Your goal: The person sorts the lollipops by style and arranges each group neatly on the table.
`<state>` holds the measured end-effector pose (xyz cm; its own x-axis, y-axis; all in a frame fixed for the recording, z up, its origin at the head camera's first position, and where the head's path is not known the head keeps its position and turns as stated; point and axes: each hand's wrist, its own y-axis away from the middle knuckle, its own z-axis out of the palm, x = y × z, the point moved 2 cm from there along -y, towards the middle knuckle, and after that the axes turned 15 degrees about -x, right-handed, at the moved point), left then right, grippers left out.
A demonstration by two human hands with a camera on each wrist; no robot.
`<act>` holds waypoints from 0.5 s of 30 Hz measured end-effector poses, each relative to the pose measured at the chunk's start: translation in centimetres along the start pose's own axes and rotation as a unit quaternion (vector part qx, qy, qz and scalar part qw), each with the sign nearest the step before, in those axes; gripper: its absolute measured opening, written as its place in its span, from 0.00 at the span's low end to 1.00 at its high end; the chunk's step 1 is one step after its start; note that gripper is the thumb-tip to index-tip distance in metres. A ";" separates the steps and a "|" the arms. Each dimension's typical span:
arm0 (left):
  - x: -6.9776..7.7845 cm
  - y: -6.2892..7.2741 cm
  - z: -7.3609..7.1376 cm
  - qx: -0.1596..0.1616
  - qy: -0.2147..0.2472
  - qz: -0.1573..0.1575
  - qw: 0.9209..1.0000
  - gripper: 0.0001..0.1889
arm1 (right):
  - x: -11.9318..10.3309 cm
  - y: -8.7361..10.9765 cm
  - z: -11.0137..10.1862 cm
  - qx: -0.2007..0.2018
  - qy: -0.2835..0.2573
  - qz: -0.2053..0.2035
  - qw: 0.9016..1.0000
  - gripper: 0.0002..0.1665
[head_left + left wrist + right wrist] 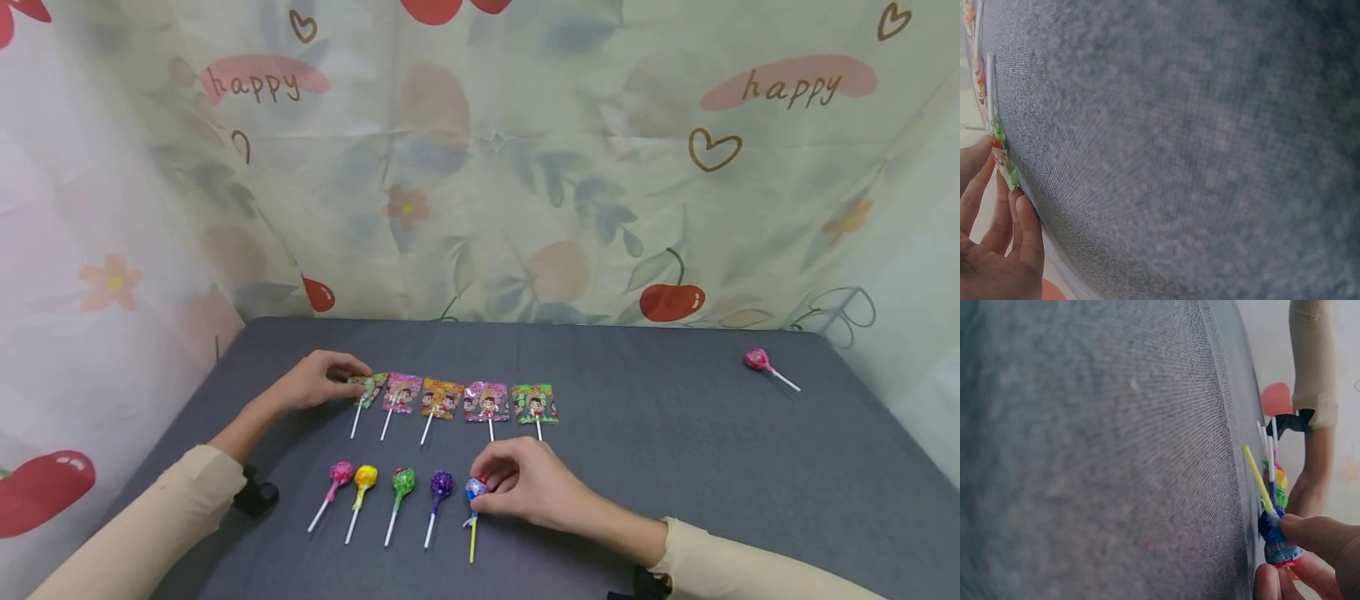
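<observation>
My left hand [321, 380] is at the left end of the back row, its thumb and fingertips pinching the edges of a green flat-packet lollipop [367, 388]. The packet [1002, 150] lies between thumb and fingers in the left wrist view, white stick pointing away. At the right end of the front row, my right hand [532, 483] grips the head of a blue-wrapped lollipop [475, 490] with a yellow stick. In the right wrist view, thumb and fingers hold that blue wrapper [1280, 547]. Just left of it lies a purple round lollipop [442, 485].
The front row also has green [403, 481], yellow [366, 477] and pink [341, 473] round lollipops. Pink [402, 392], orange [441, 397], pink-purple [486, 402] and green [535, 402] flat packets continue the back row. A pink lollipop [757, 359] lies apart at far right on the grey tablecloth [675, 433].
</observation>
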<state>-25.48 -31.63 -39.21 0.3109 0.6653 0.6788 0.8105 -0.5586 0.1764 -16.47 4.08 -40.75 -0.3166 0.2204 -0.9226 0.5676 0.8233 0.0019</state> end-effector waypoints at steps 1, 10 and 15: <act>0.0 0.0 0.0 0.000 0.001 0.000 1.000 0.15 | 0.0 0.0 0.0 0.000 0.004 0.004 1.000 0.12; 0.0 0.0 0.0 0.001 0.004 -0.002 1.000 0.15 | 0.2 0.0 -0.3 -0.002 0.034 0.032 0.999 0.11; 0.0 0.0 0.0 0.001 0.004 0.001 1.000 0.15 | 0.2 0.0 -0.3 -0.006 0.030 0.032 0.999 0.12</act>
<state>-25.51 -31.61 -39.19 0.3080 0.6601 0.6851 0.8108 -0.5588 0.1739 -16.78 4.27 -40.77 -0.3247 0.3042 -0.8956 0.5794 0.8124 0.0659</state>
